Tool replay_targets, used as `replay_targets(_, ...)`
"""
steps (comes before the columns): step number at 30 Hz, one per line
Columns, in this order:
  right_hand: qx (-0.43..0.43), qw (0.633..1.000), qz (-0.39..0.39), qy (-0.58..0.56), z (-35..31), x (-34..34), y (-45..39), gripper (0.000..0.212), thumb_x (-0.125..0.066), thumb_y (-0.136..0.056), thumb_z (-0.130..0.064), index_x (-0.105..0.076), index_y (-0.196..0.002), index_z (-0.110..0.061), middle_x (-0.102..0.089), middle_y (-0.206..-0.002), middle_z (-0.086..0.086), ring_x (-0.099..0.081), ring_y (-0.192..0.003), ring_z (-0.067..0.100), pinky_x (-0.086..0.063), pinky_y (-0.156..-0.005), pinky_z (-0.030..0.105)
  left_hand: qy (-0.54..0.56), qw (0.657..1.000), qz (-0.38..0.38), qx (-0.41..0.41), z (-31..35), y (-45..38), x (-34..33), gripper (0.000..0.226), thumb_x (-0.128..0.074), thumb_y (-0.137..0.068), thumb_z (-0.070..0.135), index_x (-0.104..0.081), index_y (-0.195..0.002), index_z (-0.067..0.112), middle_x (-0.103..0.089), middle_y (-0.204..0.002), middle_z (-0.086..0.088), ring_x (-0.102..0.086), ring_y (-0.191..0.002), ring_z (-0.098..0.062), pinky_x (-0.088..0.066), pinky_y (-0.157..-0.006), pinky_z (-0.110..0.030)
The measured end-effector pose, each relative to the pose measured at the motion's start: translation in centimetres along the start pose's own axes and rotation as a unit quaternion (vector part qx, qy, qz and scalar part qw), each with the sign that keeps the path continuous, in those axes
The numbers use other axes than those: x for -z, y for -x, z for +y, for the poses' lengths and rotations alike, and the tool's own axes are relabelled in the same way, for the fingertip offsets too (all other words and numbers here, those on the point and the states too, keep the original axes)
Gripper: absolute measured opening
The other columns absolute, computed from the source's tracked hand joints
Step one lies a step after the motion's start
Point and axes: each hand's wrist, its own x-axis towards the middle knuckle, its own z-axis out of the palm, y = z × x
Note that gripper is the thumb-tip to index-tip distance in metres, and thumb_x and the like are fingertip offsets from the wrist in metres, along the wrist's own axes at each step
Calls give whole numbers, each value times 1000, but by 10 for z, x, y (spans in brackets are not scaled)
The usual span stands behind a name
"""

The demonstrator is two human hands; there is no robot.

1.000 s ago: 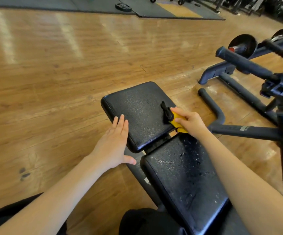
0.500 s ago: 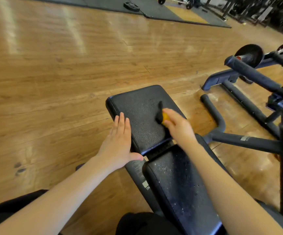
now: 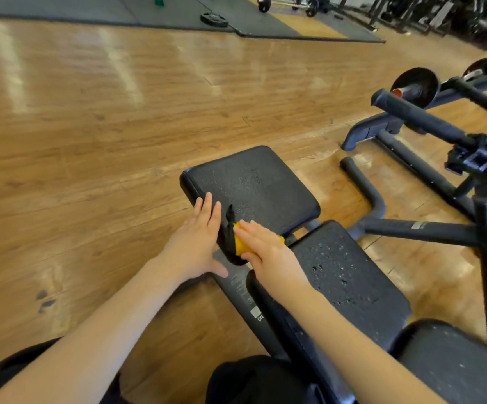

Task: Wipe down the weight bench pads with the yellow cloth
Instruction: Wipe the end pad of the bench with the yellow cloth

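Note:
The weight bench has a black far pad (image 3: 259,182), a middle pad (image 3: 347,275) speckled with droplets, and a near pad (image 3: 455,363) at the lower right. The yellow cloth (image 3: 240,246), with a black strip along its left side, lies on the near-left corner of the far pad. My right hand (image 3: 265,250) presses on the cloth with straight fingers. My left hand (image 3: 195,240) rests flat on the left edge of the same pad, just beside the cloth, holding nothing.
A dark steel machine frame (image 3: 411,230) with a padded handle (image 3: 417,115) stands close on the right. Wooden floor (image 3: 90,141) spreads to the left and ahead. Black mats with a weight plate (image 3: 214,19) and barbells lie far back.
My right hand has slid the cloth from the pad's right edge leftward to its near-left corner, ending next to my left hand. The left hand has stayed on the pad's edge.

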Motion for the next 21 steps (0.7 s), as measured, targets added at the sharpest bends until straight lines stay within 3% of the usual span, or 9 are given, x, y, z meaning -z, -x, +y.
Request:
replay_targets(2, 110, 989, -11, 101, 1, 6, 0, 49, -63, -72, -4, -58, -121, -8, -57, -129, 10, -51, -122, 29, -40, -100, 44, -17, 1000, -13, -21, -10, 2, 5, 129, -77, -67, 47, 17, -146, 7, 29, -151, -13, 21, -142, -25, -5, -118, -34)
replay_targets(3, 179, 970, -55, 155, 0, 5, -1, 51, -64, -69, -2, -59, -119, -9, -57, -129, 11, -50, -123, 31, -38, -101, 46, -23, 999, -15, -29, -13, 2, 7, 129, -79, -66, 45, 16, -146, 8, 29, -151, -12, 20, -142, -23, -5, -117, -33)
replay_targets(6, 273, 920, -203, 193, -1, 6, -11, 50, -55, -79, 1, -53, -127, -12, -42, -144, 8, -26, -139, 29, -15, -113, 40, -30, 999, -21, -40, -19, 4, 8, 130, -80, -65, 42, 16, -146, 10, 29, -151, -9, 19, -142, -20, -6, -117, -32)
replay_targets(11, 286, 928, -178, 157, 26, 27, -13, 50, -64, -75, 7, -58, -121, -12, -51, -136, 8, -41, -130, 31, -24, -105, 38, -19, 999, -16, -46, -20, 7, 7, 129, -80, -66, 41, 17, -146, 11, 29, -152, -7, 17, -143, -18, -8, -116, -32)
replay_targets(15, 242, 951, -135, 140, 32, 24, -6, 55, -62, -74, 11, -56, -123, -12, -49, -137, 10, -41, -130, 33, -28, -103, 44, -23, 999, 1, -49, -18, 10, 4, 129, -79, -66, 44, 15, -147, 10, 28, -152, -9, 15, -144, -21, -10, -117, -34)
replay_targets(18, 253, 944, -126, 167, 24, 18, -10, 55, -67, -73, 7, -56, -123, -14, -50, -137, 9, -43, -129, 32, -35, -102, 46, -27, 999, 6, -45, -15, 10, 3, 129, -78, -66, 46, 15, -146, 7, 27, -152, -12, 14, -144, -24, -9, -117, -34)
replay_targets(21, 246, 943, -158, 157, 28, 21, -13, 57, -60, -79, 7, -51, -129, -18, -43, -143, 7, -35, -135, 29, -27, -106, 40, -21, 999, 4, -34, -11, 9, 3, 129, -78, -67, 47, 16, -146, 7, 27, -152, -13, 16, -143, -25, -8, -117, -35)
